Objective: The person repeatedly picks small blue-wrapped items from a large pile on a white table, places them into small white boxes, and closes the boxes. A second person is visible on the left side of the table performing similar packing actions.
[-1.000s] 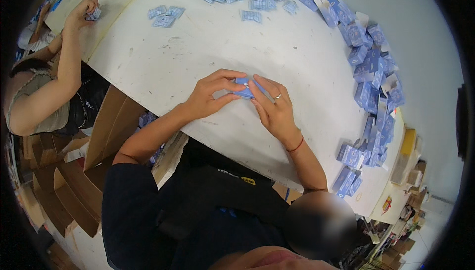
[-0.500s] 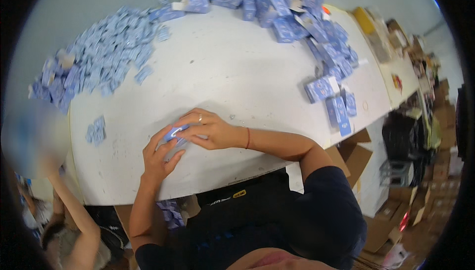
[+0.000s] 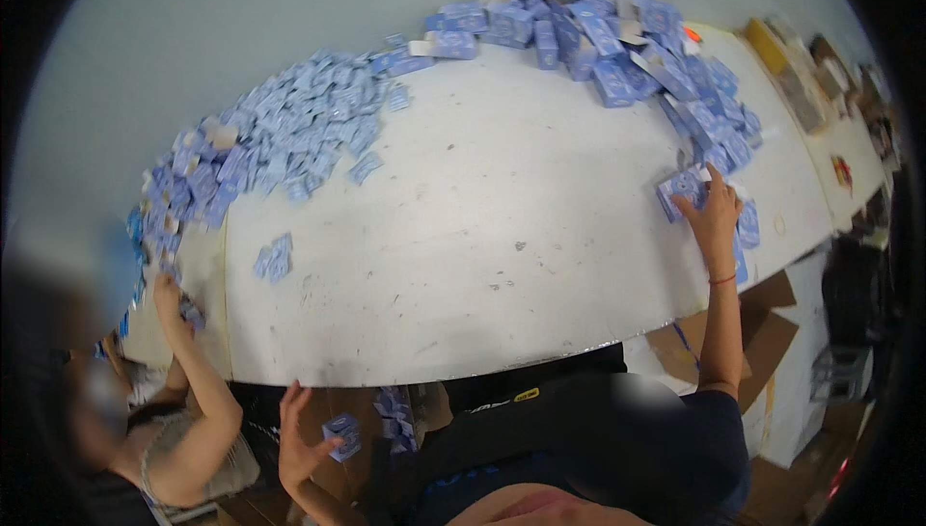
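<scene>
My left hand [image 3: 301,439] is below the table's front edge, fingers stretched and thumb apart. Close by its thumb, a small blue box [image 3: 342,435] appears over an open carton; whether they touch is hard to tell. My right hand [image 3: 714,215] reaches to the table's right side, thumb and fingers around the flap end of a blue-and-white box [image 3: 677,194]. That box lies at the near end of a long heap of similar boxes [image 3: 588,34]. A small cluster of light-blue sachets [image 3: 274,257] lies on the left of the white table [image 3: 463,237].
A large pile of light-blue sachets [image 3: 309,121] borders blue boxes [image 3: 198,174] at the far left. Beside me on the left, another person's hand [image 3: 172,304] works. Below the table stand a container of blue packs [image 3: 394,418] and an open cardboard carton [image 3: 762,343].
My hands have parted from the small box they held together over the table. The left went down below the edge, the right across to the boxes. The view has shifted.
</scene>
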